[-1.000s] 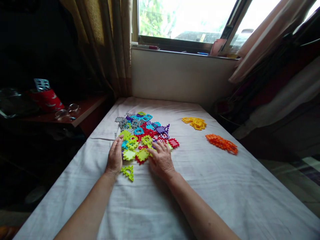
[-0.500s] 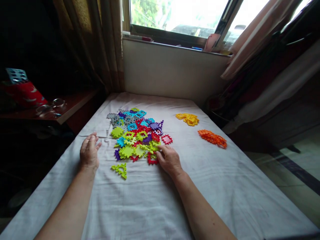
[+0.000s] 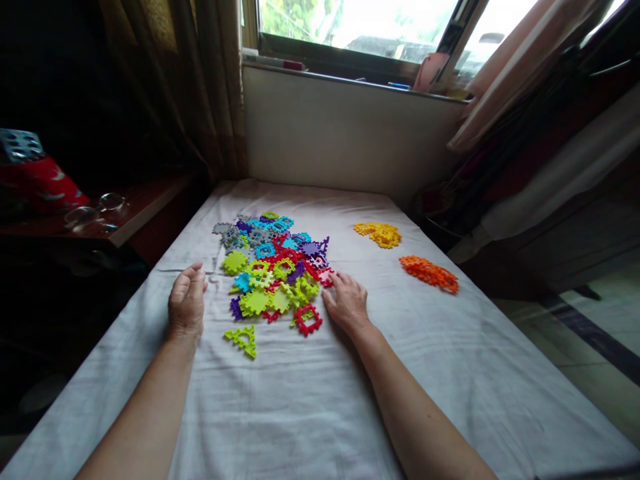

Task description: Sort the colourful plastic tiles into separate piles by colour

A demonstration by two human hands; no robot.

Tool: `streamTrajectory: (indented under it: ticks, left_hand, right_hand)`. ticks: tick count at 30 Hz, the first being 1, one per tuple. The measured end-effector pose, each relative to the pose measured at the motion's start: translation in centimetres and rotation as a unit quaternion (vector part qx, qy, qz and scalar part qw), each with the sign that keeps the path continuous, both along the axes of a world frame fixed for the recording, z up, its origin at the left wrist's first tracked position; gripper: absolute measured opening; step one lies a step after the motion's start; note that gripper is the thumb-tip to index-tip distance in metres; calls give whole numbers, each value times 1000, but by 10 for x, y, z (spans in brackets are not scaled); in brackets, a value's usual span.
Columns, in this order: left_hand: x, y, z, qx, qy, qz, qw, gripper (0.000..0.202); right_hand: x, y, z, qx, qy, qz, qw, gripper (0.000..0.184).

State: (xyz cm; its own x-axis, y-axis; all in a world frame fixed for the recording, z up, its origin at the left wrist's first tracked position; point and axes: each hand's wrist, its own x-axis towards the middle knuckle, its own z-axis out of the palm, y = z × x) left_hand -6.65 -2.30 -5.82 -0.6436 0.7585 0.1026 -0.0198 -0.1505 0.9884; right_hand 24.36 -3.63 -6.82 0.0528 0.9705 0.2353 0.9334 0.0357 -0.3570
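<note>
View from above a person's two bare forearms on a white sheet [image 3: 310,400] below a window. Between the hands lies a mixed pile of toothed plastic pieces [image 3: 273,267] in green, red, blue, purple and grey. Well apart to the right are a yellow pile [image 3: 379,233] and an orange pile [image 3: 429,273], each of one colour, so the work looks like sorting by colour.

The left hand [image 3: 187,303] rests palm down on the sheet, just left of the mixed pile, fingers loosely curled and holding nothing. The right hand [image 3: 347,303] lies flat with fingers stretched forward, tips at a red piece [image 3: 326,275] on the pile's right edge. Nothing is lifted.

Taking that piece would call for a fingertip pinch on its toothed rim, since it lies flat against its neighbours.

Half a second ago the right fingertips were on the red open square [image 3: 307,319], which now lies free. The left hand has hardly moved.
</note>
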Motion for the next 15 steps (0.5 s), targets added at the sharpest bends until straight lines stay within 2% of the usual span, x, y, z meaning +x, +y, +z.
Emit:
streamTrajectory:
  ticks: [4,7,11,13,15]
  left_hand:
    - [1,-1,1,2,-6,-1,1000,41]
    - [1,-2,2,8,-14,-7,1000,38]
    - [2,-1,3,12,-17,-5,1000,38]
    - [2,0,2,8,-19,-5,1000,39]
    - [2,0,2,7,-17,-7,1000,41]
  right_hand:
    - [-31,-8,1,2,39,143,989,49]
    - [-35,-11,3,23,75,145,986,42]
    - [-16,-16,9,26,115,104,988,22]
    - [-7,-22,14,0,118,138,983,16]
    - [-3,-29,21,-28,101,202,974,20]
